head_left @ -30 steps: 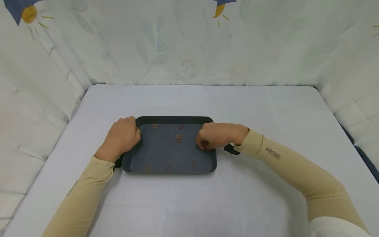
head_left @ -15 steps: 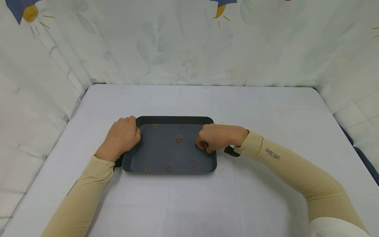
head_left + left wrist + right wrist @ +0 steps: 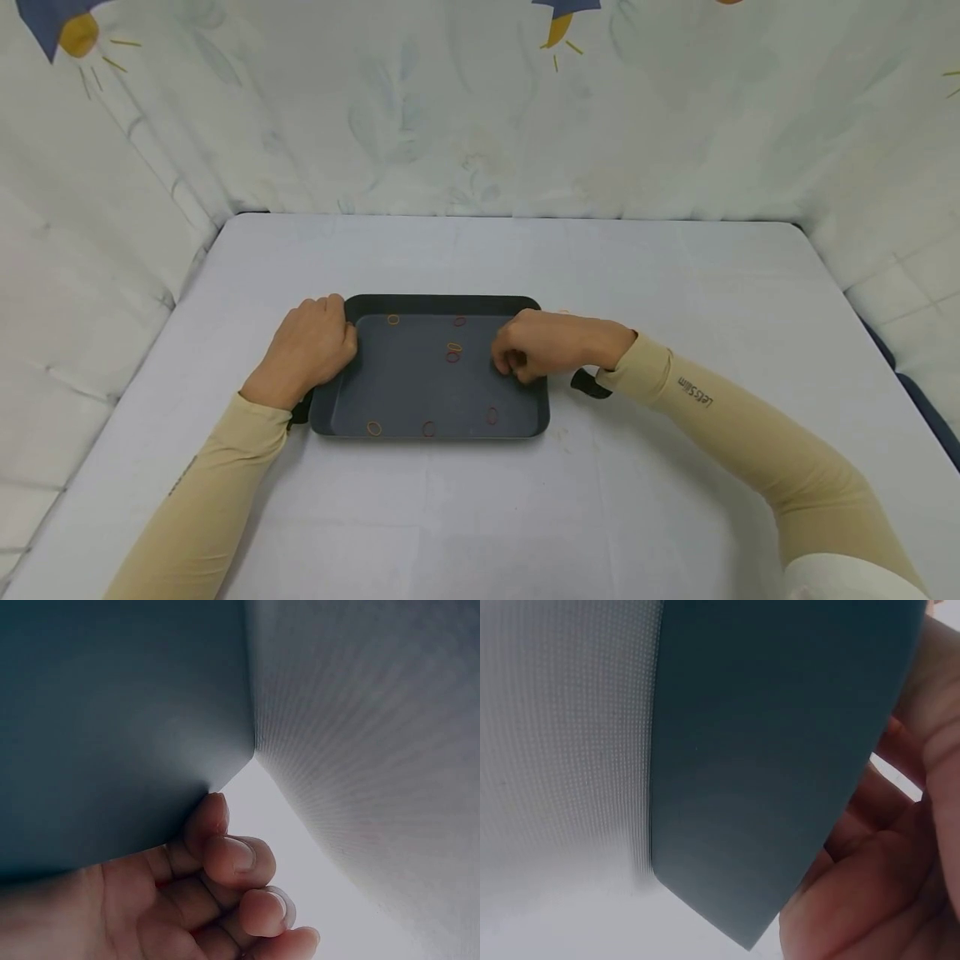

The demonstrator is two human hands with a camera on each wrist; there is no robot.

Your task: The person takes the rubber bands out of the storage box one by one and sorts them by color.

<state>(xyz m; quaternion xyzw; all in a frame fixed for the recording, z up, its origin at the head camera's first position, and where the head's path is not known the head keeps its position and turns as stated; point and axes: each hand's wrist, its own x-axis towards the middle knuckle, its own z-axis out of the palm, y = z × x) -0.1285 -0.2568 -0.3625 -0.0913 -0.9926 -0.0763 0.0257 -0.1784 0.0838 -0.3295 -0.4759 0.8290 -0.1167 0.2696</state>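
"Tray (image 3: 405, 387) looks dark grey, round-cornered, flat on the desk (image 3: 510, 517), thin loops (image 3: 454, 347) inside?"

"Yes. Left grip (image 3: 307, 346) grasps its edge; right grip (image 3: 543, 343) curls, contents unclear. Only left wrist view shows left fingertips (image 3: 238, 859)."

Shows a wide, white-covered counter (image 3: 675, 275) spreading well past the left grip (image 3: 309, 342) and the right grip (image 3: 551, 343) on every side, rounded off at the far corners, and faintly marked by creases (image 3: 417, 550) on the near side of both grips. Carries a dark grey rectangular tray (image 3: 408, 387) lying flat between the two grips, touched at one end by the left grip and overhung at the other by the right grip. Bears also a small, faint orange loop (image 3: 564, 312) just beyond the right grip.
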